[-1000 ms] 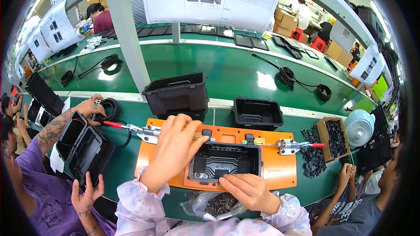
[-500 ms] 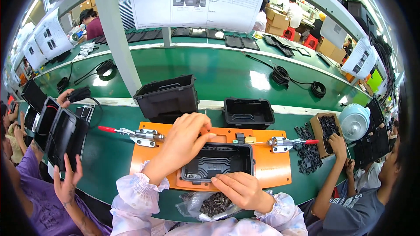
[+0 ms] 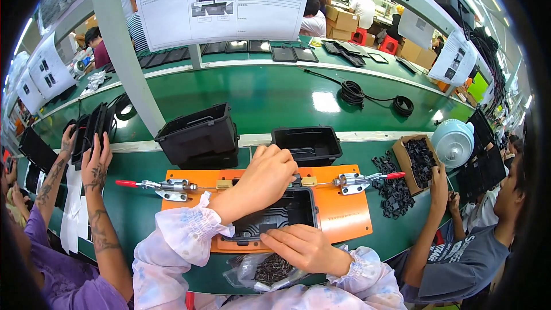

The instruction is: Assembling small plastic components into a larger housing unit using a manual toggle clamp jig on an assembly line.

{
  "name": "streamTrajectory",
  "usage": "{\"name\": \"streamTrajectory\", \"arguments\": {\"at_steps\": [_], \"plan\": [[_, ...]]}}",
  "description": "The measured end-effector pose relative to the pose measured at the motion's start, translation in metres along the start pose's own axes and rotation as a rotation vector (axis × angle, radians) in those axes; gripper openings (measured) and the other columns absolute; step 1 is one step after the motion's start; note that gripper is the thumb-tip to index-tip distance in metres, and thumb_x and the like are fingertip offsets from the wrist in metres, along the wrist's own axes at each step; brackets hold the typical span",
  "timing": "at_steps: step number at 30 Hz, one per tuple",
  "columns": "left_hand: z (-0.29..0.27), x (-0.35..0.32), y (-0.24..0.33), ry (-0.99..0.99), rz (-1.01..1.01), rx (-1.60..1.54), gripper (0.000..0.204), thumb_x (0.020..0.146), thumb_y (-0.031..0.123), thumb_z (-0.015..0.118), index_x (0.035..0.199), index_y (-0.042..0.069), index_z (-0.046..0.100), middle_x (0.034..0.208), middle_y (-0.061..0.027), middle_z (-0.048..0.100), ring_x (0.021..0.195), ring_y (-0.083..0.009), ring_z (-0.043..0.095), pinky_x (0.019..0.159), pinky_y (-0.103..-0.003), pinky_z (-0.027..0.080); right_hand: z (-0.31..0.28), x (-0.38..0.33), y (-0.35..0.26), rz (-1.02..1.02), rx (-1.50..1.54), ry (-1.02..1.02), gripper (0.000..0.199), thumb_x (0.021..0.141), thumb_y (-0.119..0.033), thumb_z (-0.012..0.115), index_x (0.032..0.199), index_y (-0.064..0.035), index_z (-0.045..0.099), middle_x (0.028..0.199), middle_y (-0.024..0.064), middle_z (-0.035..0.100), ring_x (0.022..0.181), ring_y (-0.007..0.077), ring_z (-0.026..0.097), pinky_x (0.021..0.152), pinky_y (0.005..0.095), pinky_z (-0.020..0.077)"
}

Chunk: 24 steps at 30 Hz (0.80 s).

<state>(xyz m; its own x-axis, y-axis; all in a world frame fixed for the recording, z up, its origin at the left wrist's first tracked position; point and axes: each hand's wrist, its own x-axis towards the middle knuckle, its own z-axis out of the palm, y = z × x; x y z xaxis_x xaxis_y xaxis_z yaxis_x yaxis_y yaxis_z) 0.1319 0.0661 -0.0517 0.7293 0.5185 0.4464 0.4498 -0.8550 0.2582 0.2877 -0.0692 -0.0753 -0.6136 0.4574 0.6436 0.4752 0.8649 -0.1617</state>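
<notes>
A black plastic box [image 3: 301, 209], its open side up, sits in an orange fixture plate [image 3: 344, 218] in front of me. My left hand [image 3: 267, 175] reaches over the box to its far rim, fingers curled together. Whatever its fingertips hold there is hidden behind the hand. At the near rim is my right hand [image 3: 304, 247], its fingers pressed together. A small dark flat piece [image 3: 267, 228] shows by those fingertips; whether they grip it I cannot tell. Moulded ribs show on the box's floor.
Red-handled toggle clamps [image 3: 178, 188] flank the box. Behind stand a tall black box [image 3: 198, 135] and a shallower one [image 3: 307, 144]. A plastic bag of metal pins [image 3: 272, 270] lies nearest me. Black clips [image 3: 393, 189], a carton [image 3: 416, 163] and a fan [image 3: 453, 143] are rightward. Co-workers sit either side.
My left hand has moved right along the far rim; my right hand stays at the near rim. The whole view has shifted. The left co-worker has lifted a black case farther back.
</notes>
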Motion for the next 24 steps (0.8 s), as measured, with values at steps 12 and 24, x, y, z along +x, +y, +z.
{"name": "streamTrajectory", "arguments": {"at_steps": [12,24], "plan": [[-0.043,-0.012,0.022,0.078,-0.171,-0.325,0.015,0.091,0.017,0.071,0.095,0.005,0.063,0.088,-0.0115,0.064,0.088,-0.0319,0.059,0.083,-0.043,0.044,0.001,0.002,0.003,-0.046,-0.006,0.058,0.04,0.076,-0.008,0.07,0.114,0.0052,0.071,0.107,0.0153,0.072,0.086,0.0245,0.07,0.073,0.0333,0.0581],[-0.062,-0.132,0.061,-0.192,-0.095,0.048,0.028,0.084,0.027,0.081,0.104,0.009,0.072,0.101,-0.0025,0.068,0.103,-0.0229,0.063,0.111,-0.06,0.031,0.001,-0.004,0.002,-0.039,0.038,0.052,0.04,0.08,-0.009,0.072,0.118,0.0035,0.071,0.109,0.0161,0.072,0.091,0.0256,0.072,0.077,0.0348,0.06]]}}
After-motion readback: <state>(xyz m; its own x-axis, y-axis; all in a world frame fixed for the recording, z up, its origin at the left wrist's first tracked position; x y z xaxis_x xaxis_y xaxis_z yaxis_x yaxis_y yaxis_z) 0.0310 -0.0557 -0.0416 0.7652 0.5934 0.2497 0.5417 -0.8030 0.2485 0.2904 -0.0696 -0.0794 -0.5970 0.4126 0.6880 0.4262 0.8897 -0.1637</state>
